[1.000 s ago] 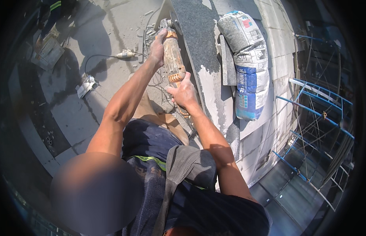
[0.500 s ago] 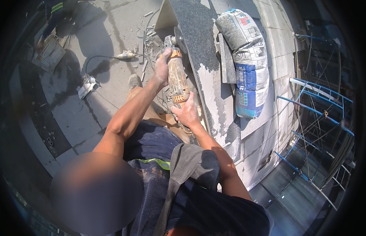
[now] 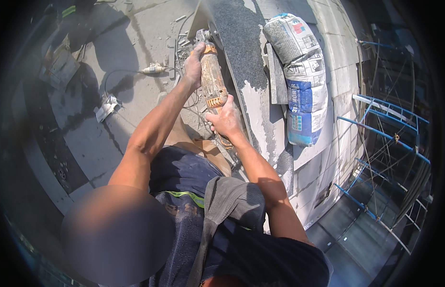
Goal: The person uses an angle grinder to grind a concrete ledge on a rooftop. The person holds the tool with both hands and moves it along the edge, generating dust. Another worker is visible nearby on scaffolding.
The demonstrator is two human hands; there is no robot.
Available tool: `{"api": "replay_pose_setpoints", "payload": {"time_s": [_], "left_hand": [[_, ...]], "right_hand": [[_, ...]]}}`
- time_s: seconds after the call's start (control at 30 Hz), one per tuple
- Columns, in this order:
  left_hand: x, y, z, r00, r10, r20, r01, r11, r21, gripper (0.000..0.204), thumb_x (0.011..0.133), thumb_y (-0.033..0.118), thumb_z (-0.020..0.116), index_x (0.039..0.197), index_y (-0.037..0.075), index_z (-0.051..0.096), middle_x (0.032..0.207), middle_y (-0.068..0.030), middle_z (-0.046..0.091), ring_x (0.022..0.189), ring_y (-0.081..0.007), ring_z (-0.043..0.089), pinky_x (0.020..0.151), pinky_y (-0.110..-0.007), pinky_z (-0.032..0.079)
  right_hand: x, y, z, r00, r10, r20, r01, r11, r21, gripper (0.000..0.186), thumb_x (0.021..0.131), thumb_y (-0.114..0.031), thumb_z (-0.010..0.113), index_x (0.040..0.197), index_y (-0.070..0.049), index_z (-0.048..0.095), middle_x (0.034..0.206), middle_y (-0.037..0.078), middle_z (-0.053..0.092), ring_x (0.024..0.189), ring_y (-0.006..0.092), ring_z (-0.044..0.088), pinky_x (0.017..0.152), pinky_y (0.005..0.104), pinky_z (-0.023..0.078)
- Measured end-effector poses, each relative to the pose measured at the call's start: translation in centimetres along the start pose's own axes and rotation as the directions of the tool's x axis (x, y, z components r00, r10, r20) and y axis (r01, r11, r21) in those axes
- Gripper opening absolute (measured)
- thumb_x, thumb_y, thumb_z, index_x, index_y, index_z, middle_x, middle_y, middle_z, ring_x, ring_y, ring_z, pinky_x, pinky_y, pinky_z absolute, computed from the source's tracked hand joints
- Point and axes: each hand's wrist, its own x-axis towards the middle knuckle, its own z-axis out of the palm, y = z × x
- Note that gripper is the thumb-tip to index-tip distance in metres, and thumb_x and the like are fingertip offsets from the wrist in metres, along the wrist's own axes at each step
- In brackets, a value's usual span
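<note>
Both hands are on a dusty orange angle grinder [image 3: 213,79]. My left hand [image 3: 194,69] grips its front end near the head, and my right hand [image 3: 227,119] is wrapped round its rear handle. The grinder's disc lies at the left edge of a dark grey stone slab [image 3: 239,52]; the disc is hard to make out now. Pale patches cover part of the slab's face. Pale haze hangs over the slab's far end.
A white and blue mortar bag [image 3: 303,95] lies right of the slab, beside a grey stone strip [image 3: 277,74]. Stone offcuts, a cable and a cable connector [image 3: 154,68] lie on the floor at left. Blue scaffolding [image 3: 385,134] stands at right. Another person [image 3: 79,7] is at far left.
Both hands have moved the grinder forward, away from me, along the slab's left edge. The disc shows less plainly, and haze has appeared over the far end and the left side.
</note>
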Motion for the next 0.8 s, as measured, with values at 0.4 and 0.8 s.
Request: {"api": "replay_pose_setpoints", "payload": {"time_s": [0.4, 0.8], "left_hand": [[-1.7, -1.9, -0.3, 0.998, 0.011, 0.055, -0.009, 0.999, -0.048, 0.049, 0.097, 0.05, 0.059, 0.111, 0.003, 0.056, 0.08, -0.0117, 0.064, 0.06, -0.024, 0.068, 0.055, -0.039, 0.061], [-2.9, -2.3, 0.1, 1.0, -0.002, 0.002, 0.002, 1.0, -0.022, 0.052, 0.096, 0.051, 0.06, 0.109, 0.001, 0.058, 0.078, -0.0124, 0.064, 0.058, -0.0248, 0.068, 0.053, -0.04, 0.061]], "right_hand": [[-1.7, 2.7, 0.8, 0.999, 0.001, -0.037, -0.001, 1.0, 0.012, 0.069, 0.075, -0.011, 0.075, 0.125, 0.008, 0.031, 0.086, 0.021, 0.069, 0.056, 0.0249, 0.069, 0.053, 0.036, 0.057], [-2.7, 3.5, 0.9, 0.999, -0.027, -0.026, 0.027, 0.999, 0.027, 0.071, 0.076, -0.012, 0.073, 0.128, 0.008, 0.028, 0.083, 0.021, 0.068, 0.054, 0.0263, 0.068, 0.051, 0.0375, 0.056]]}}
